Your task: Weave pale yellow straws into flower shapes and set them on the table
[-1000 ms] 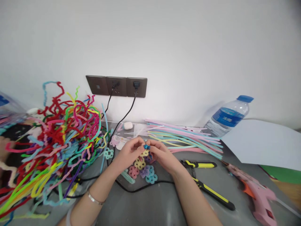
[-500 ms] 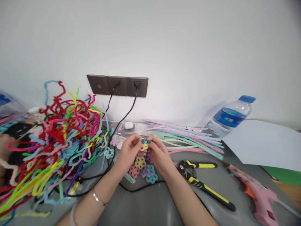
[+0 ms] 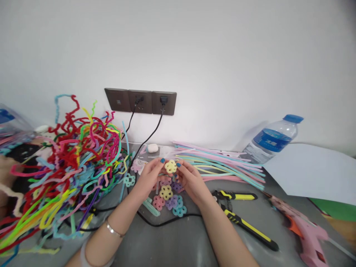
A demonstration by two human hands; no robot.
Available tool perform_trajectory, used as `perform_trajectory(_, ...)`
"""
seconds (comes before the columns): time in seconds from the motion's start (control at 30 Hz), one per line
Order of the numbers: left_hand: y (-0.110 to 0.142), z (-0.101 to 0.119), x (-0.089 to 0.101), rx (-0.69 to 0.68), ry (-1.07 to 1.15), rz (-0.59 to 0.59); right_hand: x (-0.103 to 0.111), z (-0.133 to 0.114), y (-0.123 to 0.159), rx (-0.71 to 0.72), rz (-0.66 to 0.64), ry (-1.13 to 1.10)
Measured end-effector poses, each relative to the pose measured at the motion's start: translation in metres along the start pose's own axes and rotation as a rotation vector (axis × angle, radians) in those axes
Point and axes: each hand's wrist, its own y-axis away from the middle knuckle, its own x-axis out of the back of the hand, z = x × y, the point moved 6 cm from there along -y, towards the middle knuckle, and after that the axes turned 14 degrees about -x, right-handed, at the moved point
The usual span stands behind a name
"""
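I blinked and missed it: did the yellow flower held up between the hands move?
Yes. The held yellow flower has moved up the view, closer to the wall sockets than a second ago.

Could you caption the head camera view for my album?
Left hand and right hand hold a yellow looped flower near pastel flowers on a grey table.

Little pale-yellow looped flower [image 3: 170, 167], held up face-on
Chunky rounded petals with small holes through them, front turned this way. It's sitting between fingers [image 3: 184, 171] on its left and right, raised off the worktop [image 3: 167, 246] around mid-scene.
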Motion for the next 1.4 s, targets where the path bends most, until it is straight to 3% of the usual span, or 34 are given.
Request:
perform_trajectory(0.17, -0.004, 0.0, 0.005, -0.021, -0.046, -0.003, 0.003, -0.002, 0.0, 0.054, 0.044, -0.037)
perform_trajectory(0.5, -0.003, 0.004, 0.006, -0.097, -0.207, -0.069, -0.001, -0.004, 0.002, 0.077, 0.035, 0.145)
perform_trajectory(0.63, -0.004, 0.005, 0.011, -0.115, -0.207, 0.002, 0.002, -0.002, 0.001, 0.033, 0.037, 0.215)
perform_trajectory(0.73, -0.006, 0.007, 0.012, -0.142, -0.256, -0.03, 0.003, 0.0, 0.0, 0.008, 0.034, 0.248)
perform_trajectory(0.9, -0.007, 0.014, 0.009, -0.264, -0.367, -0.115, 0.003, -0.002, 0.001, 0.032, 0.043, 0.255)
perform_trajectory(1.1, -0.005, 0.016, 0.009, -0.353, -0.403, -0.071, 0.004, -0.002, -0.001, 0.043, 0.042, 0.217)
perform_trajectory(1.4, -0.004, 0.018, 0.004, -0.354, -0.414, -0.126, 0.004, -0.008, 0.002, 0.098, 0.103, 0.237)
